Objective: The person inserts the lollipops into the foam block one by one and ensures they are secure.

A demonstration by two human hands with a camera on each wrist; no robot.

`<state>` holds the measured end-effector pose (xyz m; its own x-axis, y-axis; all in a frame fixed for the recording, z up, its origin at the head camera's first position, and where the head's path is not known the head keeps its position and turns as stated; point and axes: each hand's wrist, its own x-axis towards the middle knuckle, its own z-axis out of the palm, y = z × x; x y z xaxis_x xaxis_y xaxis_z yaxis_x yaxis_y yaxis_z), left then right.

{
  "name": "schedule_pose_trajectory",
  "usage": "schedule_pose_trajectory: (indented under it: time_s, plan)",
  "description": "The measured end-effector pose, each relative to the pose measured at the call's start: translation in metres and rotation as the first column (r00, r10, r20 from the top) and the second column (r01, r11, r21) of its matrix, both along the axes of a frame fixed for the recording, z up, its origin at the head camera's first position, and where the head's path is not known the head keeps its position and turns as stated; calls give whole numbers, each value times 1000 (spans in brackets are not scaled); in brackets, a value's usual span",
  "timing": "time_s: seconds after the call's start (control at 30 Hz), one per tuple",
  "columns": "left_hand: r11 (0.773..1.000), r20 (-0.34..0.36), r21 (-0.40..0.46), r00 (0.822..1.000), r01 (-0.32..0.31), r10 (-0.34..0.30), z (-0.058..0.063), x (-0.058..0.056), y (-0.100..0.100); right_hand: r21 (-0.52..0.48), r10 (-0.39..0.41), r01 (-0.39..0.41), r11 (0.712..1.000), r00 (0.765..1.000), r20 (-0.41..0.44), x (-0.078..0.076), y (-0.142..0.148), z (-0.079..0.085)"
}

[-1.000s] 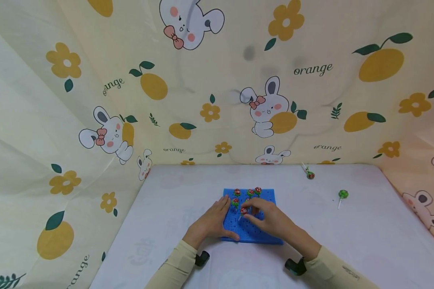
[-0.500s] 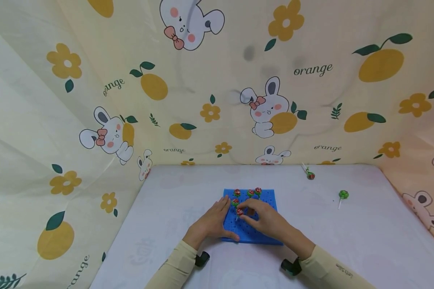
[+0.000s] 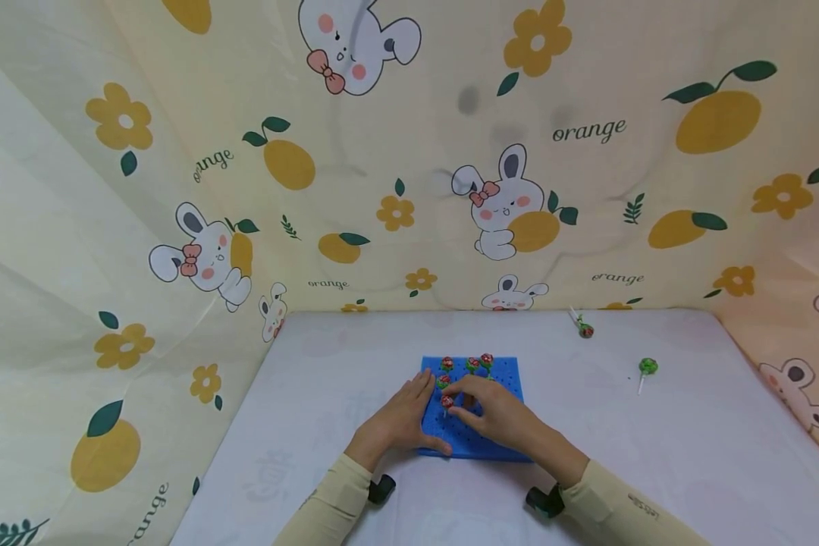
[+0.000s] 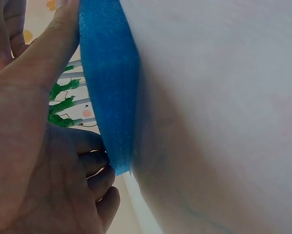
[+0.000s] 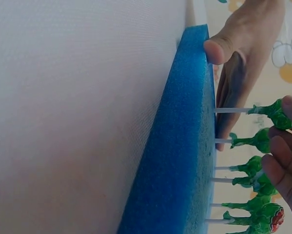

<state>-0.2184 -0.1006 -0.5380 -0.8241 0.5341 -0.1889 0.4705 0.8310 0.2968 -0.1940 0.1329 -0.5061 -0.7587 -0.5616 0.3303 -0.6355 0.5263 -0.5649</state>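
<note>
**The right hand (image 3: 501, 409) at the blue block (image 3: 464, 446), pinching a lollipop (image 3: 447, 403)**

Head view: from my distant post I see the blue block lying on the white table (image 3: 655, 455). The left hand (image 3: 399, 417) lies spread against its left side, thumb apart from the fingers and resting at the near edge. The right hand pinches the lollipop between thumb and fingertips over the left part of the block. Behind it stand upright lollipops (image 3: 447, 364) in red and green wrappers, some partly hidden by the right hand. Well to the right of the block lie a red-topped lollipop (image 3: 585, 331) and, nearer me, a green lollipop (image 3: 647, 367). A patterned cloth (image 3: 382, 152) hangs behind the table.

Left wrist view: I see the left hand along the side of the block, with green wrappers and pale sticks beyond it.

Right wrist view: I see the pinched lollipop's stick reaching the block's upper face; how deep it sits, I cannot tell. The upright lollipops stand beside it, and the left thumb touches the block's edge.
</note>
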Motion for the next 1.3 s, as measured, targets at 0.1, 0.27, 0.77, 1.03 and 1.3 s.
schedule_pose_trajectory:
  time_s: [0.1, 0.27, 0.77, 1.03, 1.3]
  plan:
    - [1000, -4, 1, 1000, 2, -2, 0, 0, 0, 7, -2, 2, 1000, 1000, -1, 0, -1, -1]
    - [1000, -3, -2, 1000, 5, -5, 0, 0, 0, 4, 4, -4, 1000, 1000, 3, -2, -2, -2]
    - [1000, 1, -6, 1000, 11, -11, 2, -1, 0, 23, 2, -1, 1000, 1000, -24, 1, -5, -4]
    - [1000, 1, -5, 1000, 10, -10, 3, 0, 1, 26, 6, -5, 1000, 1000, -7, 0, -4, -5]
    - [1000, 1, -14, 1000, 11, -11, 3, -1, 1, 16, 9, -9, 1000, 1000, 7, 0, -4, -6]
